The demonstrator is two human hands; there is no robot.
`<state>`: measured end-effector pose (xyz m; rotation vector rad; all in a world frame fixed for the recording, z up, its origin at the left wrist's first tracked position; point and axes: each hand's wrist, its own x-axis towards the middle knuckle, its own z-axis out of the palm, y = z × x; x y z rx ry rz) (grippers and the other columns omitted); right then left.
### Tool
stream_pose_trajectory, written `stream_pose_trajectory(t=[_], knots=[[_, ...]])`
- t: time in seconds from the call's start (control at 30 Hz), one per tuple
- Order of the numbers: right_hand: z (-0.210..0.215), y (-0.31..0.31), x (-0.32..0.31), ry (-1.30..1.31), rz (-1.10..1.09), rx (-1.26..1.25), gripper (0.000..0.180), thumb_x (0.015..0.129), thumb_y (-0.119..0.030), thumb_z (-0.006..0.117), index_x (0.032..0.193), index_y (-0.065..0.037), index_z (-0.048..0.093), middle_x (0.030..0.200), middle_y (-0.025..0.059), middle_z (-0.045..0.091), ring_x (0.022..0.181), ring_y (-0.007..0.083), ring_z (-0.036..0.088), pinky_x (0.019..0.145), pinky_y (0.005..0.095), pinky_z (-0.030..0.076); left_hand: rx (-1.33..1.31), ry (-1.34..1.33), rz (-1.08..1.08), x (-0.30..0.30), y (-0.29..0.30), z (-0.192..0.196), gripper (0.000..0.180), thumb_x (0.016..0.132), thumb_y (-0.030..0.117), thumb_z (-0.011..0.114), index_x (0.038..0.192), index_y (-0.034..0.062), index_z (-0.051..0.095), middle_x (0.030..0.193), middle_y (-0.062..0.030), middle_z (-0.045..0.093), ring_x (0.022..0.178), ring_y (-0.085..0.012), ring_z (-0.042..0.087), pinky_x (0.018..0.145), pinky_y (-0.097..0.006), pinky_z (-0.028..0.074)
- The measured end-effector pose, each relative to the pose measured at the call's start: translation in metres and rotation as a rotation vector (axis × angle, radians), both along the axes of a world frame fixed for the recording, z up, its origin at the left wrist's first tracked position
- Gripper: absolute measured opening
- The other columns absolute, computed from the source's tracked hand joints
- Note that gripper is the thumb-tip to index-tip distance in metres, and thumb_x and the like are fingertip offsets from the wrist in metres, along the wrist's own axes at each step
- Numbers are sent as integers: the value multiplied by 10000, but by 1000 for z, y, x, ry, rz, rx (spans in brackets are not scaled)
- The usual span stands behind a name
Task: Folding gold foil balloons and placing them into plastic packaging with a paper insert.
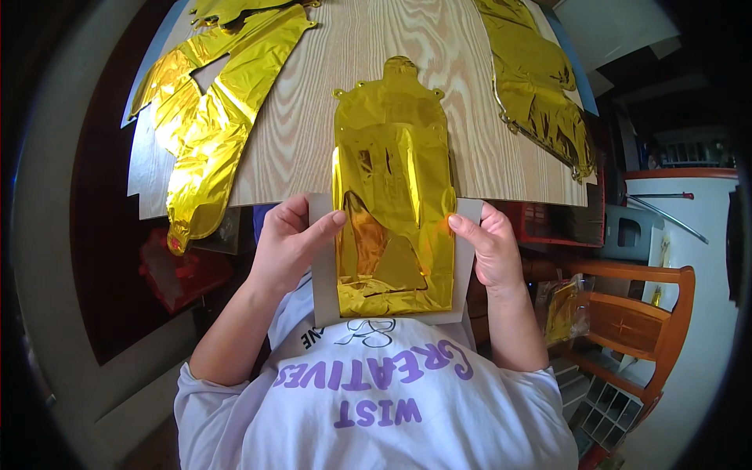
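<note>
A flat, shiny gold foil balloon lies folded over a grey card, in front of my chest at the table's near edge. Its upper end, with a rounded tab and small side loops, rests on the wood-grain tabletop. My left hand pinches the left edges of card and foil, thumb on top. On the opposite side my right hand grips the right edges the same way, its thumb pressing the foil. The fingers behind the card are hidden.
More flat gold foil balloons lie at the table's left side and right side; the left one hangs over the near edge. A wooden chair and a clear bag with gold foil are at right. A red crate sits below the table.
</note>
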<state>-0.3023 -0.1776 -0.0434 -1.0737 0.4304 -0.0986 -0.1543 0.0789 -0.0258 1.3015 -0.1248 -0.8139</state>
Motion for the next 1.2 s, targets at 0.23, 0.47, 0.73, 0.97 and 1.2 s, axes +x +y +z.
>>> stream_pose_trajectory(t=[0.23, 0.47, 0.73, 0.97, 1.2], knots=[[13, 6, 3, -41, -44, -58, 136, 946, -87, 711, 1067, -26, 700, 991, 7, 721, 871, 46, 621, 825, 228, 487, 42, -134, 23, -3, -10, 2, 129, 956, 112, 738, 1015, 9, 689, 918, 20, 714, 806, -4, 588, 710, -189, 489], [9, 8, 2, -43, -67, -149, 118, 954, -105, 720, 1038, -28, 689, 954, -23, 700, 855, 31, 597, 803, 215, 472, 66, -135, 29, -2, -7, 5, 219, 954, 103, 735, 1126, -9, 657, 1004, -27, 728, 865, -45, 641, 786, -215, 515], [12, 11, 1, -37, -101, -174, 123, 952, -103, 725, 1032, -20, 682, 937, -23, 693, 838, 28, 590, 795, 215, 472, -52, -346, 6, -6, -10, 15, 603, 926, -3, 729, 1463, 27, 459, 1096, -75, 695, 920, -70, 643, 827, -224, 518], [25, 9, 1, -179, -149, -289, 566, 886, -48, 772, 1379, 51, 511, 1263, 78, 643, 1142, 122, 579, 1020, 265, 435, 102, -657, -118, 5, -2, 14, 427, 912, -46, 724, 1322, 19, 623, 1125, -36, 706, 925, -43, 632, 834, -210, 514], [45, -19, -12, -208, 179, -508, 466, 833, -28, 782, 1282, 4, 662, 1270, 85, 684, 1210, 129, 590, 1075, 284, 417, 11, -415, -146, 0, 6, 36, 403, 899, -40, 739, 1289, -29, 636, 1199, -68, 697, 1033, -102, 679, 915, -236, 536]])
